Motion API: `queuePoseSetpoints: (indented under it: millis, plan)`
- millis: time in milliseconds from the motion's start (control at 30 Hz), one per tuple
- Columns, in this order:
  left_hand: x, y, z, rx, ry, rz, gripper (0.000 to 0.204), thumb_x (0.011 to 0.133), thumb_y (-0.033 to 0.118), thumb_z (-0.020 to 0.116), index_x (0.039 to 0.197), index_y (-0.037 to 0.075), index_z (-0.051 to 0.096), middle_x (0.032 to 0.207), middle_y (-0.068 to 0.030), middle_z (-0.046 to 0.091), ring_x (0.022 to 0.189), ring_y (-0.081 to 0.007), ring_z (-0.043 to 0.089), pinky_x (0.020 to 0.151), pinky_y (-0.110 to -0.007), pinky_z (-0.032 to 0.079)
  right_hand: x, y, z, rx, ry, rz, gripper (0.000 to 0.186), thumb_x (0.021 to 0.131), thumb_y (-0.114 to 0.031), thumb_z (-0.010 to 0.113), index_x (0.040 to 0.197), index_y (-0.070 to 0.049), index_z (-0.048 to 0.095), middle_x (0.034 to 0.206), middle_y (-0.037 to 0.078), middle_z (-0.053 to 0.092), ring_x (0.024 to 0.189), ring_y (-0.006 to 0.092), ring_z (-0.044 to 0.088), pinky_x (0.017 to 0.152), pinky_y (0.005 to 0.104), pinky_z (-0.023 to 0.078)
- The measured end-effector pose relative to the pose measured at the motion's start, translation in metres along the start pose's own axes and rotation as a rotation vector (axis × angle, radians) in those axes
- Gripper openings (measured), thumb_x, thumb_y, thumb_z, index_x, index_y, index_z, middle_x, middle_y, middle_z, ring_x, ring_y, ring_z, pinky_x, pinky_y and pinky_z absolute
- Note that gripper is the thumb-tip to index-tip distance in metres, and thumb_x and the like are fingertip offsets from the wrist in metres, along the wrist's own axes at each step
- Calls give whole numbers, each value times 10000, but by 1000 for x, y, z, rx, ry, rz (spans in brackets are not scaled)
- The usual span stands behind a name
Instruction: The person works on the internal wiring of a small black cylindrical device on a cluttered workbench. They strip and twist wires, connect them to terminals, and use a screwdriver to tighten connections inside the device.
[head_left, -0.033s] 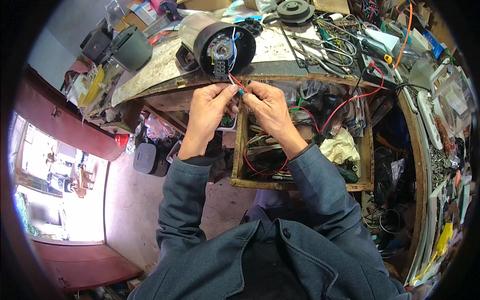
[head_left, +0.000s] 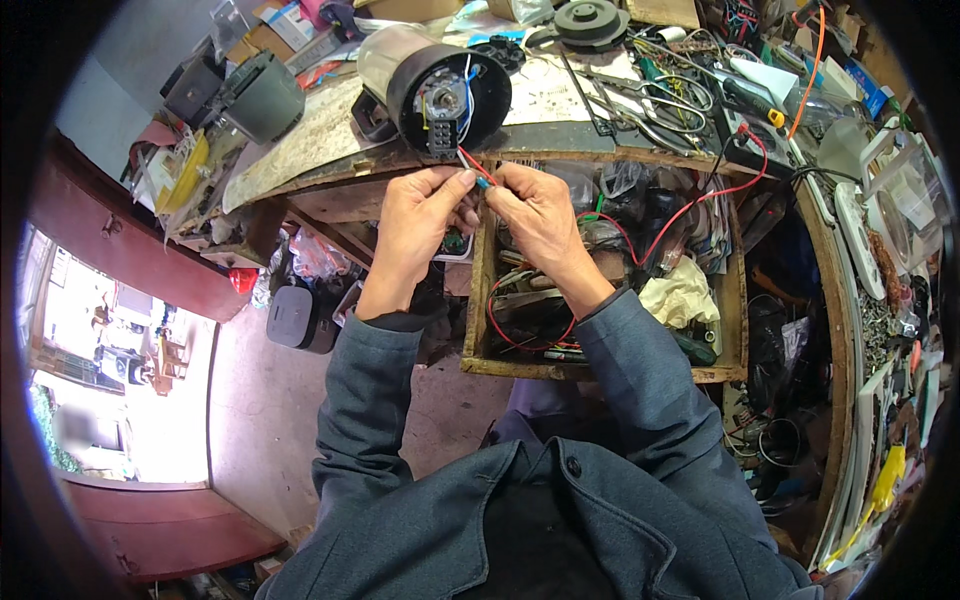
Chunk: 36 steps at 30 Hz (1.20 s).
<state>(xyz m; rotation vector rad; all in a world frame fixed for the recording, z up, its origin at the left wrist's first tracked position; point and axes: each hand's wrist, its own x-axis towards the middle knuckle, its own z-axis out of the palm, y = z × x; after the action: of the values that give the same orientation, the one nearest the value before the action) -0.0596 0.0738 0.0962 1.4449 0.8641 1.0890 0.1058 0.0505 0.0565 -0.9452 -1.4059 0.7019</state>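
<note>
A jug-like appliance (head_left: 395,52) with a handle lies on its side on the bench, its black open base (head_left: 487,98) facing me. Inside show a round metal part, blue and white wires and a black terminal block (head_left: 443,138). Red and white wires (head_left: 474,160) run from it to my hands at the bench edge. My left hand (head_left: 425,212) is closed, pinching a thin wire between thumb and fingertip. Close beside it, my right hand (head_left: 540,215) is closed on a small blue piece (head_left: 484,183), its exact kind unclear. A long red wire (head_left: 690,207) loops below my right hand.
An open wooden drawer (head_left: 735,300) full of tools, bags and cloth juts out below my right forearm. Tools and cables (head_left: 660,100) crowd the bench on the right. A dark grey container (head_left: 262,95) stands at left. A black box (head_left: 745,145) has the red wire attached.
</note>
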Motion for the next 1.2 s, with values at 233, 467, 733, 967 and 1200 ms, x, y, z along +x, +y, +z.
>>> queuePoseSetpoints:
  millis: [233,467,733,967,1200]
  plan:
    - [6,5,-4,87,-22,-27,186,975,128,678,1036,-42,726,820,-72,715,648,-128,674,605,-266,580,-1,0,3,39,23,-5,236,894,-161,602,785,48,601,636,105,537,631,129,515,597,336,438]
    - [12,11,-15,10,-128,-87,197,977,120,675,1024,-69,708,836,-102,719,676,-161,706,605,-278,597,1,4,5,156,-70,95,238,922,-158,580,792,41,582,638,46,515,652,85,470,596,311,429]
    - [17,18,-21,174,-174,-67,183,971,102,674,1038,-67,702,806,-95,705,655,-158,690,590,-274,565,1,2,4,118,-104,63,234,938,-147,566,811,47,590,655,61,533,656,97,485,608,312,436]
    - [12,13,-14,64,-141,-75,152,962,107,677,980,-43,695,762,-67,678,576,-121,615,528,-262,511,0,2,4,53,-106,18,213,931,-141,583,838,49,592,682,150,565,649,154,545,630,350,459]
    - [10,6,-13,83,-80,-48,130,949,99,672,955,-30,693,739,-56,663,551,-113,599,499,-255,496,-2,-5,7,-150,-29,-119,203,896,-110,619,789,44,543,718,203,554,669,351,574,627,418,454]
